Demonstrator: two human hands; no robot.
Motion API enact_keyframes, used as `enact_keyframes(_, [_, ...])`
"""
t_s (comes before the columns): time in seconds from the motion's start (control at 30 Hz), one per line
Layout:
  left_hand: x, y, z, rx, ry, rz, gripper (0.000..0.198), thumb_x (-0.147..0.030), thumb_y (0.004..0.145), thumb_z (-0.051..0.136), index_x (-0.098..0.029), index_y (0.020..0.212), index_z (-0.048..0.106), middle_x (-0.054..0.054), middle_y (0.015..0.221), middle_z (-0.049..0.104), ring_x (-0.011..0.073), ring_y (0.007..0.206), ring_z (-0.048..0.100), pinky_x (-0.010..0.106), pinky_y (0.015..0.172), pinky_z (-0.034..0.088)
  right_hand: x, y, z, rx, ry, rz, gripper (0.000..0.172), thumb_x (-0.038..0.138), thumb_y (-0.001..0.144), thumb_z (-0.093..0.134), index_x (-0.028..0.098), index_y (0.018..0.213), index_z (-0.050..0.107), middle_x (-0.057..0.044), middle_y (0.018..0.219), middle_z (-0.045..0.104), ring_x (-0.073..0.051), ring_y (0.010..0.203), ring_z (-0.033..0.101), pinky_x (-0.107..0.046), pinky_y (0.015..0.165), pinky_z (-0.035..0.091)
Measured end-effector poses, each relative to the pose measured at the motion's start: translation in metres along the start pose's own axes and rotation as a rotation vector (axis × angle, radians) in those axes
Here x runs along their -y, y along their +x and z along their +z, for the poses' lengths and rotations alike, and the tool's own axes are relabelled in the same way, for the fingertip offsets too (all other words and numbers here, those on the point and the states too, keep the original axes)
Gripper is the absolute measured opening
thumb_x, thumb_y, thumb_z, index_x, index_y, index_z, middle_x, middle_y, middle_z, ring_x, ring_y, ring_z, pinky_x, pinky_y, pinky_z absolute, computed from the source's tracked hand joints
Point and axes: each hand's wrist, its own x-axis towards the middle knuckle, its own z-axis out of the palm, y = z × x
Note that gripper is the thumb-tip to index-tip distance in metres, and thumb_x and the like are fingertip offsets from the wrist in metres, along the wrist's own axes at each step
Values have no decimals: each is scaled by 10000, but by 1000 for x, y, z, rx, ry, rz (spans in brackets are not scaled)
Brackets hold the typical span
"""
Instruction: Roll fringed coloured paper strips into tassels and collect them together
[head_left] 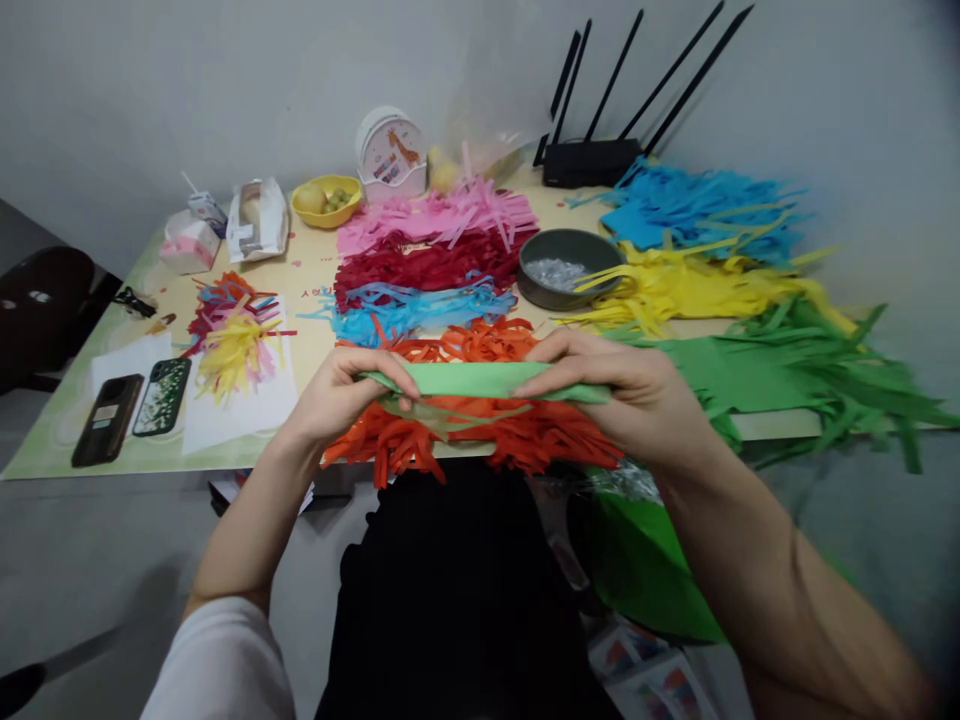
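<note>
A light green strip (pixel 469 380) is stretched level between my two hands, above the table's front edge. My left hand (pixel 360 385) pinches its left end, and my right hand (pixel 592 380) grips the right part between thumb and fingers. Thin pale fringes dangle under the strip. Just beneath lie orange fringed pieces (pixel 397 440). Beyond them are light blue fringes (pixel 420 308), dark red ones (pixel 420 265) and pink ones (pixel 442 218). Green fringed sheets (pixel 757 370) lie to the right of my right hand, with yellow ones (pixel 690 285) behind them.
A dark round bowl (pixel 532 290) holds clear pieces. Blue fringes (pixel 675 215) lie near a black router (pixel 592 163) at the back. Two phones (pixel 109 420) and a multicoloured fringe bundle (pixel 232 345) are on the left. A yellow bowl (pixel 326 212) stands by the wall.
</note>
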Motion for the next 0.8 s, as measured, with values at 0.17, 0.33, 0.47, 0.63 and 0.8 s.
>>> enact_keyframes(0.17, [-13,-4,4,-9,308,97,214,-81,767,554,-170,739,747,33,765,694,143,740,633,257,714,486,-2,5,-4,60,-40,7,212,231,910,586,275,940,790,-55,980,703,-225,916,649,-367,828,498])
enact_keyframes(0.33, [-15,-7,14,-51,490,145,191,-282,860,653,-163,711,639,10,732,645,129,689,569,250,688,441,2,8,4,-25,-80,67,166,312,899,635,234,779,719,-52,842,710,-221,828,659,-349,792,509])
enact_keyframes(0.47, [-7,-8,20,-194,587,195,241,-309,839,725,-176,735,554,-38,674,554,82,582,455,209,576,376,7,5,12,-93,-232,81,58,263,881,667,217,915,678,-52,909,718,-209,836,675,-323,781,521])
enact_keyframes(0.63, [-13,-6,22,-178,575,178,432,-363,787,784,-186,1150,632,30,923,697,137,772,637,211,669,474,7,2,12,-108,-332,8,342,256,902,650,210,1241,637,-85,1186,719,-233,1009,702,-331,870,551])
enact_keyframes(0.8, [-22,4,17,-17,478,-73,297,-417,871,656,-139,913,749,44,809,737,134,646,639,222,604,480,10,3,8,-49,-403,-24,368,238,928,612,234,1295,640,-83,1255,712,-259,1140,676,-368,989,521])
